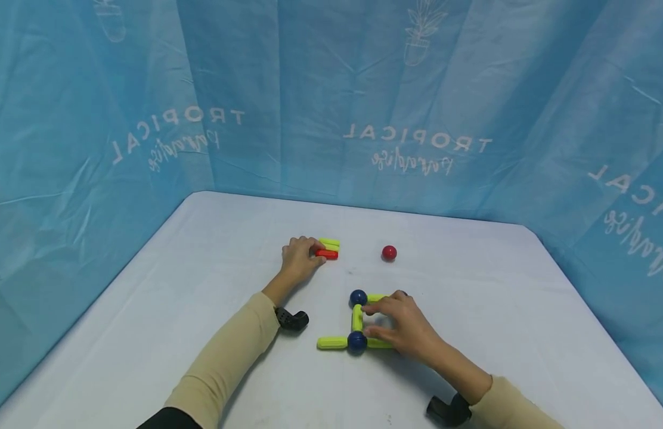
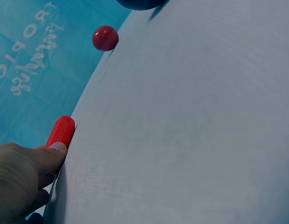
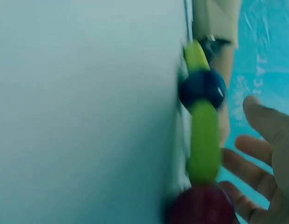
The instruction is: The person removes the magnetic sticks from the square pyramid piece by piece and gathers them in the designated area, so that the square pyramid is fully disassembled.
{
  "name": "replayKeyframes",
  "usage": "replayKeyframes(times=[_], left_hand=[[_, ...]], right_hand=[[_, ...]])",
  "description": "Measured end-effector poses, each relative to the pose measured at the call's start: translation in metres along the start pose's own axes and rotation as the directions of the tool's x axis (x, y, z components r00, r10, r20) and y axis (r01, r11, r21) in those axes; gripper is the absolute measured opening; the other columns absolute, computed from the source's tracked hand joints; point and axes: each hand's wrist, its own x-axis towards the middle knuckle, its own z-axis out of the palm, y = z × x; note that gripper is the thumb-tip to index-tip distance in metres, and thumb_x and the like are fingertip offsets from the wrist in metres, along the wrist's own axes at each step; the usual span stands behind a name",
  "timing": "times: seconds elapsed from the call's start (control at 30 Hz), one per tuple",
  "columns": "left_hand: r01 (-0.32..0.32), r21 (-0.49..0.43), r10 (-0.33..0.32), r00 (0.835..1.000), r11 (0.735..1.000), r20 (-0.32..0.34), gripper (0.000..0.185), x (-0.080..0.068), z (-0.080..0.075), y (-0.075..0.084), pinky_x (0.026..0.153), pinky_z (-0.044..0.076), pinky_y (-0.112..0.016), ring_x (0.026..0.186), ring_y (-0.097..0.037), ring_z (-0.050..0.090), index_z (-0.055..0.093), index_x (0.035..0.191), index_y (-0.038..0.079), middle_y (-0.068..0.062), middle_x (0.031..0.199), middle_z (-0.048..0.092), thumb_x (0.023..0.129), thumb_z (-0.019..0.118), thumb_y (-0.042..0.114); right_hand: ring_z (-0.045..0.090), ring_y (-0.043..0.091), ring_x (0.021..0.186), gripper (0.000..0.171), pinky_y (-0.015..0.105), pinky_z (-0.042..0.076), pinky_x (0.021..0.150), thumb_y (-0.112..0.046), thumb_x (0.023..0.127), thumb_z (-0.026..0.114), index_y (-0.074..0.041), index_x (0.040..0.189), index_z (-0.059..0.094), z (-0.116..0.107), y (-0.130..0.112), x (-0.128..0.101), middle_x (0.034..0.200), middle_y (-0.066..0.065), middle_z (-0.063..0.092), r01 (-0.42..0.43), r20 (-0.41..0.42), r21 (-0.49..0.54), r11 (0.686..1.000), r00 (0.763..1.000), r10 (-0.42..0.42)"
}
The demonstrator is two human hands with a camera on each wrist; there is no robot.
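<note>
Left hand (image 1: 299, 257) is out at the far middle of the desk (image 1: 203, 298), fingers (image 2: 44, 159) curled and closing on the red stick (image 1: 327, 254); the left wrist view shows a fingertip right on the stick's end. Two yellow-green sticks (image 1: 330, 243) lie just beyond it, touching it. Right hand (image 1: 403, 325) sits nearer, fingers (image 3: 249, 151) spread and relaxed over the stick-and-ball frame (image 1: 357, 319), fingertips resting on its green pieces, nothing clamped. That frame lies flat: a blue ball (image 1: 358, 297) at the far corner, another blue ball (image 1: 356, 341) at the near corner, green sticks between. A loose red ball (image 1: 389, 252) lies alone, well right of the red stick. Blue printed cloth (image 1: 363, 89) walls the desk in.
</note>
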Motion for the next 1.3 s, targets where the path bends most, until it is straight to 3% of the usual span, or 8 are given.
replayKeyframes(times=[0.3, 0.57, 0.9, 1.1, 1.3], left_hand=[[-0.007, 0.007, 0.007, 1.000, 1.000, -0.011, 0.027, 0.000, -0.001, 0.001, 0.093, 0.032, -0.045, 0.105, -0.024, 0.047, 0.066, 0.108, 0.017, -0.005, 0.108, 0.062, 0.082, 0.072, 0.023], [-0.001, 0.020, 0.001, 1.000, 1.000, -0.003, 0.028, 0.001, 0.001, 0.001, 0.094, 0.032, -0.045, 0.105, -0.024, 0.047, 0.066, 0.109, 0.018, -0.005, 0.107, 0.062, 0.082, 0.072, 0.022], [0.003, -0.032, -0.003, 1.000, 0.999, 0.008, 0.040, -0.004, -0.006, 0.000, 0.092, 0.032, -0.044, 0.104, -0.024, 0.044, 0.062, 0.117, 0.016, -0.007, 0.108, 0.057, 0.081, 0.073, 0.031], [0.004, -0.179, -0.002, 1.000, 0.984, 0.010, 0.036, -0.029, -0.022, 0.007, 0.092, 0.033, -0.044, 0.105, -0.023, 0.045, 0.062, 0.117, 0.013, -0.007, 0.108, 0.059, 0.086, 0.068, 0.030], [0.010, -0.271, 0.029, 0.990, 0.962, 0.141, 0.028, -0.078, -0.039, 0.020, 0.090, 0.039, -0.041, 0.106, -0.020, 0.048, 0.067, 0.112, 0.017, 0.000, 0.106, 0.062, 0.088, 0.066, 0.031]], right_hand=[[0.042, 0.003, 0.083, 0.040, 0.027, 0.035, 0.075, -0.038, 0.071, 0.079, -0.025, 0.108, 0.071, 0.020, -0.010, -0.018, 0.092, -0.011, 0.070, 0.120, -0.112, -0.077, 0.990, 0.985, -0.128], [0.040, 0.002, 0.081, 0.034, 0.025, 0.035, 0.075, -0.040, 0.072, 0.078, -0.028, 0.103, 0.073, 0.023, -0.014, -0.019, 0.087, -0.015, 0.069, 0.058, -0.076, -0.124, 0.991, 0.995, -0.067], [0.041, 0.002, 0.081, 0.033, 0.025, 0.036, 0.074, -0.041, 0.072, 0.078, -0.030, 0.103, 0.073, 0.027, -0.014, -0.017, 0.089, -0.015, 0.070, 0.054, -0.114, -0.136, 0.989, 0.991, -0.070], [0.042, 0.003, 0.083, 0.035, 0.025, 0.036, 0.074, -0.041, 0.072, 0.078, -0.030, 0.104, 0.073, 0.027, -0.013, -0.011, 0.091, -0.014, 0.071, 0.026, -0.111, -0.135, 0.991, 0.993, -0.041], [0.042, 0.004, 0.082, 0.034, 0.026, 0.035, 0.074, -0.042, 0.072, 0.077, -0.029, 0.104, 0.073, 0.028, -0.013, -0.006, 0.089, -0.012, 0.071, 0.020, -0.110, -0.136, 0.990, 0.993, -0.035]])
